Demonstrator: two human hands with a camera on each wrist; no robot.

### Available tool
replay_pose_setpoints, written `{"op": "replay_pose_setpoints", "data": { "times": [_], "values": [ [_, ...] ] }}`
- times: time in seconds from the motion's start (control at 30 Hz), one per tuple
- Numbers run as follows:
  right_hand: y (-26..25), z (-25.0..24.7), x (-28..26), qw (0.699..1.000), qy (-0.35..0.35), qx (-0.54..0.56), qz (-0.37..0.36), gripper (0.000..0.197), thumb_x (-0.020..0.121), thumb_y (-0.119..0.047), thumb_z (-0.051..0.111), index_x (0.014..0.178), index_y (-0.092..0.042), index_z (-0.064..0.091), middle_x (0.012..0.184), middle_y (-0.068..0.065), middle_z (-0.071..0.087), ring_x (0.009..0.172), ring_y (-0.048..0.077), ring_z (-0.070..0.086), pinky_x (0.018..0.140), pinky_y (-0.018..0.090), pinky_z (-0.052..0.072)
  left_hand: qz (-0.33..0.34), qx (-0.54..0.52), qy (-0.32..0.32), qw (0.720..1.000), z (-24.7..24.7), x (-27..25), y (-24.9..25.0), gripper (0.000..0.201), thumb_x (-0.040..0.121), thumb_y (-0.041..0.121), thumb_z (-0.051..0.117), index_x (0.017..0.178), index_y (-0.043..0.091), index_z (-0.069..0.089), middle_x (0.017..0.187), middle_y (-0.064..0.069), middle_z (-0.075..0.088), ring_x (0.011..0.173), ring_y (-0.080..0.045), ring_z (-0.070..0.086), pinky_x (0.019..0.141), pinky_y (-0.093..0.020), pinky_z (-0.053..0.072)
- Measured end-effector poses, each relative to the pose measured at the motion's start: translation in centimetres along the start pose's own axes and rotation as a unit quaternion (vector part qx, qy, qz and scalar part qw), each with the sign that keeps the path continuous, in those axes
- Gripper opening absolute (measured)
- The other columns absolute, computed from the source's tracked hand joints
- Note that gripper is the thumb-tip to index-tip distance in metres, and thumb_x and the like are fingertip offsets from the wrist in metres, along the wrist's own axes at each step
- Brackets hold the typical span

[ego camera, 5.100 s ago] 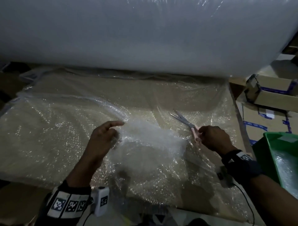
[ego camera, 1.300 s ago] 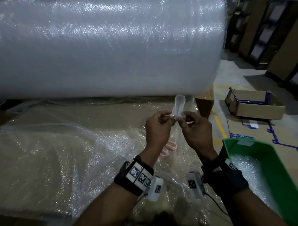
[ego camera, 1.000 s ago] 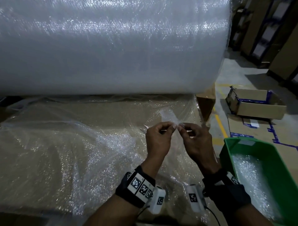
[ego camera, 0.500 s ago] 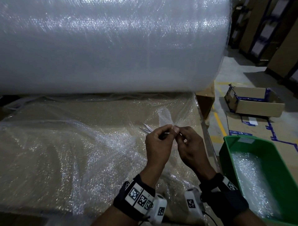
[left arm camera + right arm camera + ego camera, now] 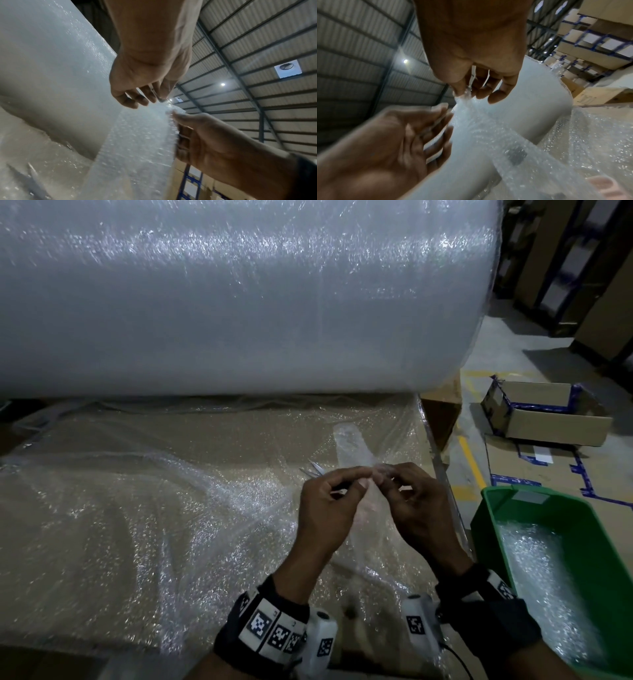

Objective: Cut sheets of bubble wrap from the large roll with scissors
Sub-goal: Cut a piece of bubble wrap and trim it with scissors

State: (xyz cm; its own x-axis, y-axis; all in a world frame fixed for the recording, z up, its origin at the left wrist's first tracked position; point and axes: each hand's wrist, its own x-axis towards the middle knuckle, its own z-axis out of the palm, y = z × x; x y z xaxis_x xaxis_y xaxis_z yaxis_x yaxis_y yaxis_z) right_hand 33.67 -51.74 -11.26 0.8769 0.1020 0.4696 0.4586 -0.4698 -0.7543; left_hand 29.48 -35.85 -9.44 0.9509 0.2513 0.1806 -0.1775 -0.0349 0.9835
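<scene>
The large bubble wrap roll (image 5: 239, 302) lies across the back of the table. Its loose sheet (image 5: 120, 508) is spread over the tabletop in front of it. Above the sheet's right part, my left hand (image 5: 364, 477) and right hand (image 5: 390, 482) meet fingertip to fingertip and pinch a small bubble wrap strip (image 5: 352, 446), which leans away towards the roll. In the right wrist view my right hand (image 5: 465, 93) pinches the strip (image 5: 471, 121) at its top. The left wrist view shows the strip (image 5: 137, 142) hanging between both hands. The scissors (image 5: 315, 469) lie on the sheet behind my left hand, mostly hidden.
A green bin (image 5: 486, 508) holding cut bubble wrap stands on the floor at the right, close to the table edge. An open cardboard box (image 5: 548, 422) sits on the floor beyond it. Stacked cartons fill the racks at the far right.
Five seconds ago my right hand held the scissors; they now lie on the sheet. Over the last second both hands sank slightly and the strip tipped from upright towards the roll.
</scene>
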Motion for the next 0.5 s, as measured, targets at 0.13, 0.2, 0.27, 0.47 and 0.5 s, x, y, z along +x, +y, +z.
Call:
{"op": "replay_pose_setpoints", "data": {
  "times": [0.13,0.2,0.27,0.47,0.5],
  "values": [
    [-1.4,-2.7,1.4,0.970,-0.081,0.192,0.124,0.019,0.095,-0.028,0.068,0.101,-0.012,0.076,0.103,-0.005,0.079,0.096,0.013,0.073,0.075,0.034,0.058,-0.017,0.025,0.062,0.998,-3.8,2.5,-1.4,0.062,0.080,0.017,0.090,0.136,0.032,0.066,0.133,0.009,0.069,0.120,-0.010,0.064,0.096,-0.042,0.059],
    [-2.5,-4.3,2.1,0.927,-0.136,0.301,0.179,0.030,0.093,-0.030,0.062,0.103,-0.003,0.071,0.099,0.004,0.078,0.096,0.021,0.072,0.078,0.038,0.056,-0.074,0.016,-0.011,0.997,-5.5,3.8,-1.7,0.096,0.070,0.034,0.098,0.152,0.038,0.048,0.156,0.006,0.051,0.143,-0.012,0.047,0.110,-0.044,0.047],
    [-3.5,-5.8,2.7,0.907,-0.168,0.335,0.192,0.032,0.094,-0.029,0.058,0.106,-0.002,0.068,0.095,0.008,0.076,0.091,0.024,0.071,0.074,0.037,0.057,-0.100,-0.057,-0.116,0.987,-6.1,4.6,-1.8,0.099,0.065,0.042,0.100,0.150,0.028,0.052,0.154,-0.005,0.055,0.144,-0.024,0.049,0.113,-0.049,0.045],
    [-3.5,-7.5,4.4,0.920,-0.107,0.301,0.225,0.041,0.095,-0.042,0.057,0.118,-0.009,0.066,0.099,0.011,0.075,0.085,0.028,0.071,0.068,0.036,0.059,-0.141,-0.158,-0.128,0.969,-2.9,3.8,0.3,0.020,0.087,0.023,0.083,0.100,0.009,0.076,0.091,-0.011,0.076,0.078,-0.022,0.073,0.067,-0.037,0.060],
    [-3.0,-7.7,4.4,0.916,-0.096,0.305,0.242,0.046,0.096,-0.048,0.056,0.126,-0.013,0.063,0.106,0.011,0.076,0.090,0.031,0.073,0.072,0.039,0.061,-0.143,-0.163,-0.105,0.971,-2.1,3.6,0.4,0.019,0.090,0.019,0.077,0.103,0.007,0.074,0.088,-0.009,0.075,0.074,-0.019,0.071,0.063,-0.036,0.058]
  ]
}}
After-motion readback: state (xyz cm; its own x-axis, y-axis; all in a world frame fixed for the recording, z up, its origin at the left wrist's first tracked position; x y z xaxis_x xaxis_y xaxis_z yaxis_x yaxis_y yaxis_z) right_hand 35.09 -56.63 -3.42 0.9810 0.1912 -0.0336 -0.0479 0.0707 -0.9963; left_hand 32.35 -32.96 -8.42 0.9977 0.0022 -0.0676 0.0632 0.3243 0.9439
